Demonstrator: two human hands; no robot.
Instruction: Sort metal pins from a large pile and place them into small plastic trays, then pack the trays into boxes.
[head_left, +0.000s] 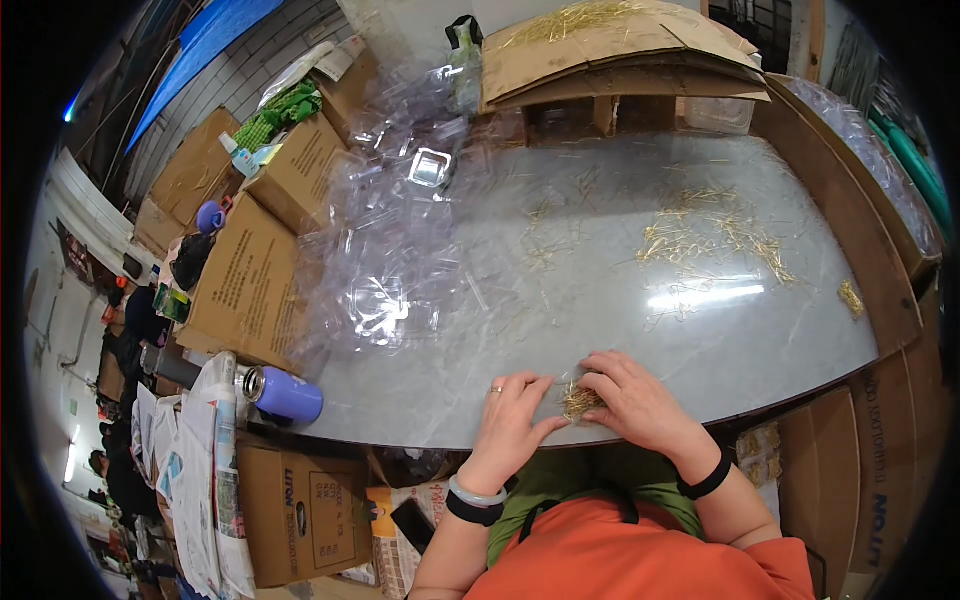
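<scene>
A small bundle of thin golden wire pieces [578,402] sits between my hands near the table's front edge. My right hand [630,398] is curled round its right side, thumb below and fingers above. At the bundle's left end, my left hand [513,412] has its thumb and index finger apart, with the thumb tip close against the wires. Whether that thumb presses on them is hard to see. More loose golden wire pieces [715,235] lie scattered further back on the grey table [560,310]. A small separate clump of golden wire [851,298] rests near the right edge.
Clear plastic boxes [400,230] heap up on the left of the table. A purple bottle [290,395] lies at the front left corner. Cardboard [620,45] forms a raised shelf at the back. A cardboard side wall [850,210] borders the right. Open cartons [820,470] stand below.
</scene>
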